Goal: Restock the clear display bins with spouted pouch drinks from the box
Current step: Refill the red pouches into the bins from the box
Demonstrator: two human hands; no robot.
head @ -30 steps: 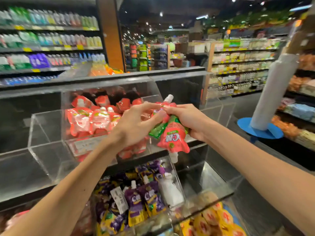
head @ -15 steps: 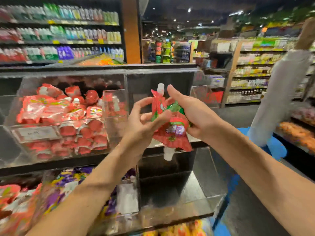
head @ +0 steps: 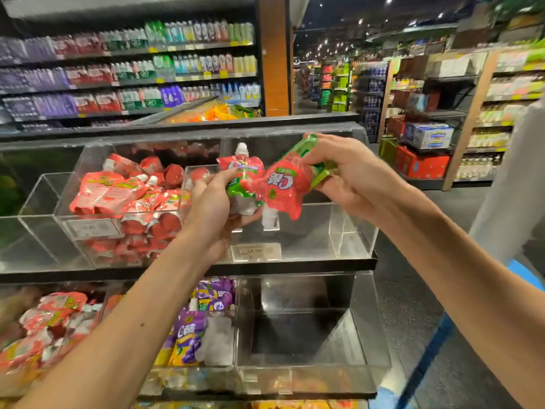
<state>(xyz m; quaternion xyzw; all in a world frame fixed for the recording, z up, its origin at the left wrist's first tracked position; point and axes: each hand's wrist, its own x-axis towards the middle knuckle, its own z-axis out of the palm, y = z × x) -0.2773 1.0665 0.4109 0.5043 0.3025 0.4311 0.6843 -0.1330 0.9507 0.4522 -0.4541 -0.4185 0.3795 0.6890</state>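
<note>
My left hand (head: 213,199) grips a red and green spouted pouch (head: 244,172) held upright, its white cap on top. My right hand (head: 345,172) holds a second red pouch (head: 283,187) upside down, white spout pointing downward. Both pouches hang in front of a clear bin (head: 354,231) on the upper shelf that holds no pouches I can see. To its left, another clear bin (head: 67,202) is packed with several red pouches (head: 126,196). The box is not in view.
The lower shelf has a bin of purple pouches (head: 191,329), a see-through bin (head: 309,364) to its right and red pouches (head: 44,326) at the left. Drink shelves (head: 132,69) stand behind. A person in a white sleeve (head: 513,184) stands at right.
My view has shifted right along the display. The two pouches, held together by both hands before, have come apart: the left hand now holds one, the right hand the other.
</note>
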